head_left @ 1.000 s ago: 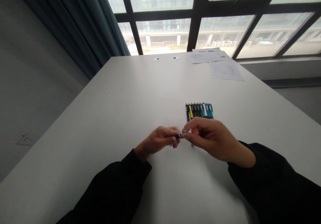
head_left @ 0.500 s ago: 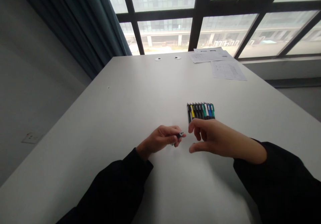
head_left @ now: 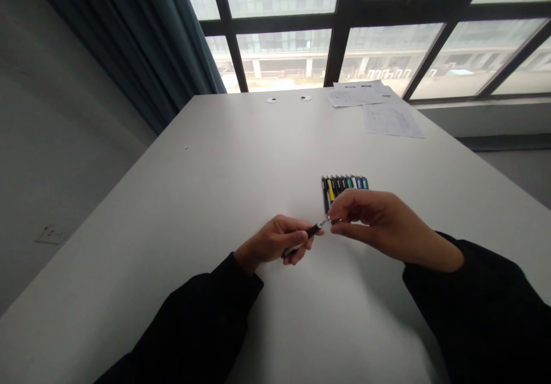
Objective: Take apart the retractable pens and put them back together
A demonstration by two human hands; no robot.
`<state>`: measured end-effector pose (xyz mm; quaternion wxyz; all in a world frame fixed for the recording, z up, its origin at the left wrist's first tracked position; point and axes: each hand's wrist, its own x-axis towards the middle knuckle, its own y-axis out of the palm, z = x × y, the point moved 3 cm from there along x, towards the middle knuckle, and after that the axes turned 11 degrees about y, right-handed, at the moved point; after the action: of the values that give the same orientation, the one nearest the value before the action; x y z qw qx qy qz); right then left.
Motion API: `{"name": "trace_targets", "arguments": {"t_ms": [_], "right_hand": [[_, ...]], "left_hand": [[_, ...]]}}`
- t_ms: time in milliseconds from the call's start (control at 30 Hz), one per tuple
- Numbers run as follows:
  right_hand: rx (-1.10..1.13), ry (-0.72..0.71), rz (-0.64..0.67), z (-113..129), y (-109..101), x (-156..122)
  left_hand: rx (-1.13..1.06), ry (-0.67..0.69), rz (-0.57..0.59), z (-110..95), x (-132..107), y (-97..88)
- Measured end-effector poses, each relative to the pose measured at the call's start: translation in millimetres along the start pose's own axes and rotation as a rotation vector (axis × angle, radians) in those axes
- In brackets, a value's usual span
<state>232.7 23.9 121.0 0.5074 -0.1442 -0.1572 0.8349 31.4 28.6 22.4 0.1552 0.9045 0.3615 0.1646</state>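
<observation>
Black pen (head_left: 306, 235) in left hand (head_left: 275, 245), tip between right hand (head_left: 372, 220) fingertips.

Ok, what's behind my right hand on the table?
A row of pens lies side by side just beyond the right hand; only their far ends show, black, yellow, green and blue. The hand covers their near ends.

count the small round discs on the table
2. Both lie at the far edge of the table, by the window, side by side but apart: the left disc and the right disc. None looks hidden.
</observation>
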Motion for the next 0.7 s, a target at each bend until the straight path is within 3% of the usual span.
{"name": "trace_targets", "arguments": {"t_ms": [133,433,700], "right_hand": [[0.124,-0.079,-0.053,4.6,-1.0,-3.8],[0.049,-0.088,-0.015,7.8,2.3,-2.1],[-0.074,-0.123,-0.061,8.8,0.5,-3.3]], "left_hand": [[-0.021,-0.058,-0.022,-0.9,-1.5,1.2],[0.009,-0.117,-0.035,-4.3,-0.5,3.7],[0.026,-0.112,-0.041,-3.6,0.3,3.4]]}}
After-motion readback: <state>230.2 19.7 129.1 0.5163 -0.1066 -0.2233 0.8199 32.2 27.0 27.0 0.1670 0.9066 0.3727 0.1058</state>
